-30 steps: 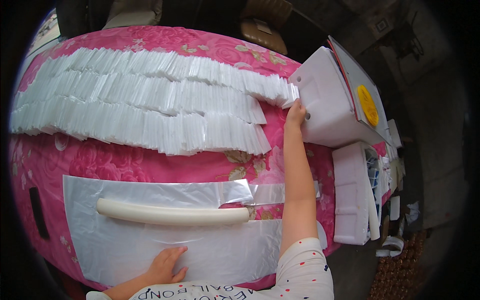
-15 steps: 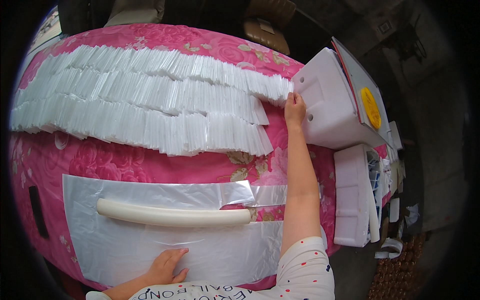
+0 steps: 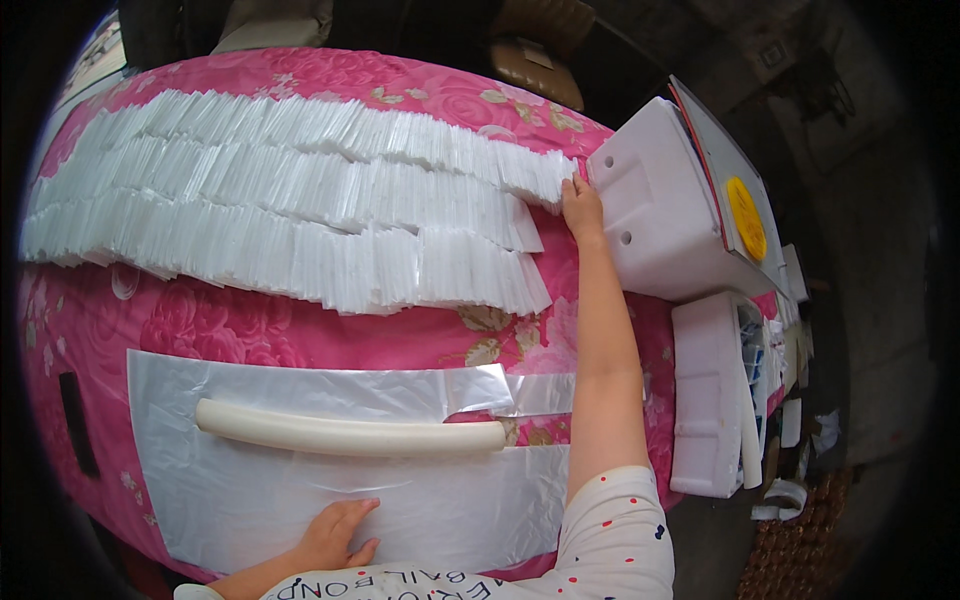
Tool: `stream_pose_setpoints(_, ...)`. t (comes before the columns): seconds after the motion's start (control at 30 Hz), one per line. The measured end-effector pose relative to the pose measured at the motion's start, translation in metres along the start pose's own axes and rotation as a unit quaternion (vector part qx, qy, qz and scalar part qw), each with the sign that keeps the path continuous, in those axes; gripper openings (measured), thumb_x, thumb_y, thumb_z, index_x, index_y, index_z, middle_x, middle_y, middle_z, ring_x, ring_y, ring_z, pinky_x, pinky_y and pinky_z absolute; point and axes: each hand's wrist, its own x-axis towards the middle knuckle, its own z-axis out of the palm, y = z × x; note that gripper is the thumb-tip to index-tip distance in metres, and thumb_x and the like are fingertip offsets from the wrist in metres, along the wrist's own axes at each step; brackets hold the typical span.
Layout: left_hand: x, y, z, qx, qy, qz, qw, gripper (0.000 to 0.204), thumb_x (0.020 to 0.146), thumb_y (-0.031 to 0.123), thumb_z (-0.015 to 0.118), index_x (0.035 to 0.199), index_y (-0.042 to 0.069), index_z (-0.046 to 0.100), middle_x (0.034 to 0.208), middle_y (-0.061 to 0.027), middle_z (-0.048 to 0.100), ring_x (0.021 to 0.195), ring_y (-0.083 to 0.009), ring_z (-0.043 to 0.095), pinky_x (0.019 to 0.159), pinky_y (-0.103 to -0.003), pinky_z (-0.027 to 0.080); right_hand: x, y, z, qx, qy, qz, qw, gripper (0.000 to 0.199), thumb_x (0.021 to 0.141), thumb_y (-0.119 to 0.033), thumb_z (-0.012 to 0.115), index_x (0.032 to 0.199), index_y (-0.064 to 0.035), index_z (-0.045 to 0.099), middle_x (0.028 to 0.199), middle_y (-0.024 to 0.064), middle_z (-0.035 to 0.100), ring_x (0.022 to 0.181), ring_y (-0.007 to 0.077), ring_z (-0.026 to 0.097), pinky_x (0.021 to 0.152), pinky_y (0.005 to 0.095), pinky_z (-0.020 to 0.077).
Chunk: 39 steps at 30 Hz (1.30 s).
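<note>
The right hand (image 3: 582, 205) reaches far forward with the arm stretched out, its fingertips touching the right end of the top row of small clear bags (image 3: 330, 135); whether its grip pinches a bag or only rests on the stack cannot be told, since the fingers are seen from behind. The left hand (image 3: 335, 530) lies flat and open, palm down, on a large clear plastic sheet (image 3: 250, 500) near the lower edge, holding nothing. On that sheet, above the left hand, lies a long cream-white foam tube (image 3: 350, 435), set crosswise. The small bags lie fanned in three overlapping rows (image 3: 300, 250) across a pink flowered cloth (image 3: 250, 335) that covers the desk. Just beside the right hand, to its right, stands a white moulded foam block (image 3: 660, 215), with a flat board bearing a yellow round sticker (image 3: 746, 218) leaning against it. Another white foam piece (image 3: 708, 395) sits nearer, at the right edge of the desk.
</note>
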Motion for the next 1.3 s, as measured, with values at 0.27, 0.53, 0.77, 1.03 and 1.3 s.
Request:
stream_pose_setpoints(0.27, 0.000, 0.000, -0.002, 0.001, -0.006, 0.003, 1.000, 0.061, 0.070, 0.012, 0.069, 0.124, 0.001, 0.044, 0.105, -0.0159, 0.058, 0.090, -0.0308, 0.057, 0.077, -0.038, 0.048, -0.012, -0.007, -0.011, 0.025, 0.071, 0.000, 0.997, 0.058, 0.090, -0.043, 0.043, 0.127, 0.0022, 0.045, 0.127, 0.0224, 0.048, 0.120, 0.0335, 0.044, 0.099, 0.0339, 0.0341)
stream_pose_setpoints(0.53, -0.001, 0.002, 0.001, 0.001, 0.011, 0.007, 1.000, 0.062, 0.069, 0.011, 0.069, 0.124, 0.000, 0.042, 0.108, -0.0152, 0.057, 0.093, -0.0318, 0.055, 0.079, -0.038, 0.047, -0.021, -0.004, -0.028, 0.045, 0.116, 0.001, 0.992, 0.059, 0.091, -0.042, 0.042, 0.126, 0.0054, 0.044, 0.126, 0.0240, 0.047, 0.119, 0.0352, 0.044, 0.100, 0.0361, 0.0329)
stream_pose_setpoints(0.77, -0.007, 0.008, -0.003, 0.019, 0.057, 0.032, 0.998, 0.059, 0.068, 0.006, 0.067, 0.122, -0.002, 0.046, 0.108, -0.0170, 0.055, 0.094, -0.0327, 0.054, 0.082, -0.038, 0.046, -0.163, -0.081, -0.051, 0.200, -0.014, -0.164, 0.966, 0.044, 0.088, -0.028, 0.053, 0.121, 0.0012, 0.050, 0.123, 0.0188, 0.051, 0.116, 0.0320, 0.046, 0.100, 0.0370, 0.0343)
stream_pose_setpoints(1.03, -0.003, 0.020, -0.004, 0.093, -0.004, 0.127, 0.988, 0.062, 0.069, 0.008, 0.066, 0.125, -0.003, 0.041, 0.121, -0.0194, 0.047, 0.105, -0.0346, 0.049, 0.090, -0.041, 0.041, -0.364, -0.132, -0.083, 0.027, -0.244, -0.295, 0.923, 0.055, 0.072, -0.017, 0.069, 0.122, -0.0047, 0.050, 0.114, 0.0137, 0.055, 0.104, 0.0310, 0.052, 0.090, 0.0392, 0.0411)
stream_pose_setpoints(1.3, -0.010, 0.036, 0.016, 0.158, -0.019, 0.052, 0.986, 0.066, 0.077, 0.034, 0.062, 0.129, -0.001, 0.039, 0.143, -0.0260, 0.019, 0.132, -0.0417, 0.019, 0.105, -0.050, 0.020, -0.493, -0.139, -0.124, 0.111, -0.331, -0.222, 0.910, 0.058, 0.077, -0.024, 0.064, 0.127, -0.0013, 0.045, 0.120, 0.0179, 0.050, 0.111, 0.0344, 0.047, 0.095, 0.0410, 0.0372)
